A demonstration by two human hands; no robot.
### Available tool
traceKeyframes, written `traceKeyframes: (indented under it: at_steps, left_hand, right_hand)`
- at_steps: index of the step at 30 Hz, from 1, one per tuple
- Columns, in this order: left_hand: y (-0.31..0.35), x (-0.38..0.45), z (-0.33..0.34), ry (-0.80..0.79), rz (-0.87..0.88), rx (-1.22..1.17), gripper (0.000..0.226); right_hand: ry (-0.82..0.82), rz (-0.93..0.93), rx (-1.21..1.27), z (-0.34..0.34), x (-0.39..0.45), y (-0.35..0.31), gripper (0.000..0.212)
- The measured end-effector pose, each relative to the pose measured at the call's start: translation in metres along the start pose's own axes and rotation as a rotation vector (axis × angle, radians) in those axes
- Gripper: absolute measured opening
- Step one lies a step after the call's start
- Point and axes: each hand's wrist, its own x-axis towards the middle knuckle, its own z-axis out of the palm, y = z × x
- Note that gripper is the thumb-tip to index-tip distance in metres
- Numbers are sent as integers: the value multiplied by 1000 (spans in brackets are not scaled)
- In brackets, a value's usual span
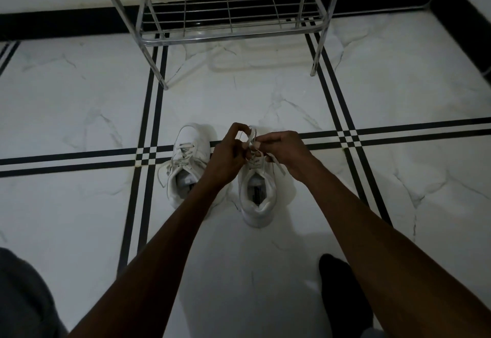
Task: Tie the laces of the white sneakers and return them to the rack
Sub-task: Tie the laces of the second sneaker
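Two white sneakers stand side by side on the floor, toes pointing away from me. The left sneaker (186, 162) has loose laces hanging over its side. Above the tongue of the right sneaker (256, 196), both hands pinch its white laces (251, 137). My left hand (228, 153) holds one lace loop. My right hand (284, 149) grips the other lace, whose end trails down to the right. The front of the right sneaker is hidden behind my hands.
A chrome wire shoe rack (228, 13) stands against the wall beyond the shoes, its lowest shelf bare. The floor is white marble tile with black stripes (154, 103). My dark-socked foot (342, 292) is at the lower right; a grey-clad knee (24, 297) at the lower left.
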Motion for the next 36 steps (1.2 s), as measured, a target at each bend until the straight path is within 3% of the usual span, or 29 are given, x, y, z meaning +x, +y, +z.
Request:
traceKeyframes:
  at_steps: [6,10,13,16,19,22,25,27,29,33,36]
  left_hand:
    - [2,-1,2,11,19,13,45]
    - [-3,2,3,8,8,42,74]
    - [-4,4,3,6,-64,40,79]
    - [-7,3,6,-6,-99,3,77]
    - [-13,4,8,11,-135,-63,72]
    - [-19,2,7,35,-238,-213,67]
    - [-22,1,3,71,-273,-311,64]
    - [-21,1,1,79,-257,-270,52]
    - [-18,0,0,81,-237,-291,40]
    - [-16,-4,-4,60,-215,-397,34]
    - [-15,-5,-3,7,-199,-382,45]
  right_hand:
    - [-11,67,86,-2,1,3,18]
    - [-208,3,40,-4,3,3,18]
    - [-313,-37,45,-5,2,3,22]
    - [-151,-99,-11,3,3,5,23]
    - [-1,-69,104,10,7,9,18]
    - [-76,-62,103,3,7,10,21]
    - [-172,-162,-211,-10,7,3,21]
    - [-158,-282,-580,-15,11,-2,21]
    - [-144,-379,-757,-16,14,-5,20]
    - [-22,-481,-746,-7,11,0,14]
    - [109,-523,-657,3,6,7,10]
